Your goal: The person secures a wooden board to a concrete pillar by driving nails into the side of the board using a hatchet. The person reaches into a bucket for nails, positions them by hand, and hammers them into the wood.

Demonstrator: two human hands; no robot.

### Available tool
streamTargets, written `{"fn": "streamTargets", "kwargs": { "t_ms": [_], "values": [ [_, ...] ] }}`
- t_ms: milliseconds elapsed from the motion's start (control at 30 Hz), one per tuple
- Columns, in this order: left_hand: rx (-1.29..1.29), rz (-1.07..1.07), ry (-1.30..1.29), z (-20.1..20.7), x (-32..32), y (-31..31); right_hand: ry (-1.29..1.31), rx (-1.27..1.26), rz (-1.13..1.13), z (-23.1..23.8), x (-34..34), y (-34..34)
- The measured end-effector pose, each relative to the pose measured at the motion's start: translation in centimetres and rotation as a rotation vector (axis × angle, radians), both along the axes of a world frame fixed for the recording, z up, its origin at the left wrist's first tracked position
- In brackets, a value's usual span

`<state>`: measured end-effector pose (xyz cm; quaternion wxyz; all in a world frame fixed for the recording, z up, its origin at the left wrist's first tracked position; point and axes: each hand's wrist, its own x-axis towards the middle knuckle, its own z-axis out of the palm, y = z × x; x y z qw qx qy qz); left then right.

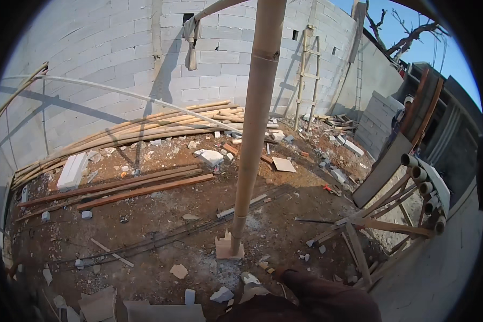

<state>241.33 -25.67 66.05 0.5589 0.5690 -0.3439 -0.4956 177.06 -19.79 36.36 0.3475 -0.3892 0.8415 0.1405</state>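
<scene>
My right arm, in a dark maroon sleeve (327,298), reaches in from the lower edge. Only a small, dim part of my right hand (277,273) shows past the cuff, low over the rubble. Its fingers are too unclear to tell whether they hold anything. My left hand is out of view. Just beside the right hand, a light shoe (249,278) shows below me. Ahead stands a thick upright bamboo pole (255,107), its foot on a broken tan board piece (224,248) on the dirt.
Long bamboo poles (145,131) lie along the block wall (112,59). Reddish timber beams (145,191) and thin rods (161,241) cross the ground. A bamboo ladder (307,75) leans behind. At right, a wooden frame (359,249) stands near pipes (425,188); a partly hidden person (398,119) is beyond.
</scene>
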Motion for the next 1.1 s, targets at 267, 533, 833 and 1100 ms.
{"fn": "streamTargets", "kwargs": {
  "t_ms": [267, 533, 833, 1100],
  "values": [
    [0.169, -0.446, 0.224, 2.3, -17.3, -9.2, -0.15, -0.084, -0.293, -1.8, 7.1, 8.7],
    [0.358, -0.822, 0.489, 3.8, -34.7, -10.5, -0.329, -0.024, -0.683, -3.2, 7.0, 16.4],
    [0.529, -0.928, 0.823, 8.2, -50.6, -9.6, -0.379, 0.115, -0.571, -1.7, -15.1, 17.4],
    [0.698, -0.799, 0.611, 12.8, -70.7, -10.3, -0.335, -0.086, -0.898, 7.7, -25.4, 16.5]
  ]
}}
